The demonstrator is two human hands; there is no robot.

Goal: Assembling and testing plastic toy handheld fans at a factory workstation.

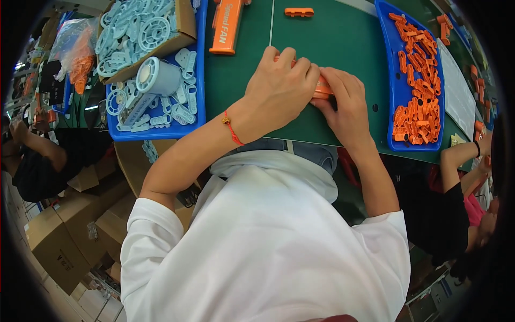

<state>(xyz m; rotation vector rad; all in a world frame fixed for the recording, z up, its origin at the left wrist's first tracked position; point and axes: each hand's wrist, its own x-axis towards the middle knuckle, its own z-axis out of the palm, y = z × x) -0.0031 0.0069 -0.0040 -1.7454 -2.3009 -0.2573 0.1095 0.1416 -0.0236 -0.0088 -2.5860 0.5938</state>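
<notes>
clasped between both sets of fingers, one small orange plastic part, mostly hidden, only a sliver showing where the knuckles meet. left hand curled over it from above, fingers closed around the piece, a red string bracelet on that wrist. right hand pinching the same piece from the other side, fingertips pressed against it and closed. beneath the fingers, a green work mat with a thin pale line running away from the knuckles. beyond the left fingertips, one orange box-shaped piece lying flat; further out past the fingertips, one short orange bar alone on the mat. outward of the right hand, one blue tray heaped with small orange clips, too many and too tangled to count. outward of the left hand, a second blue tray holding one pale blue cylindrical housing, scattered pale blue flat parts, and one cardboard box filled with pale blue round grilles, uncountable. further out on that side, one clear bag with orange pieces inside. below the table edge on the left, several stacked brown cartons. at either rim, one other person each: a dark sleeve on the left, a bare arm on the right. crowded workshop, benches close together.
</notes>
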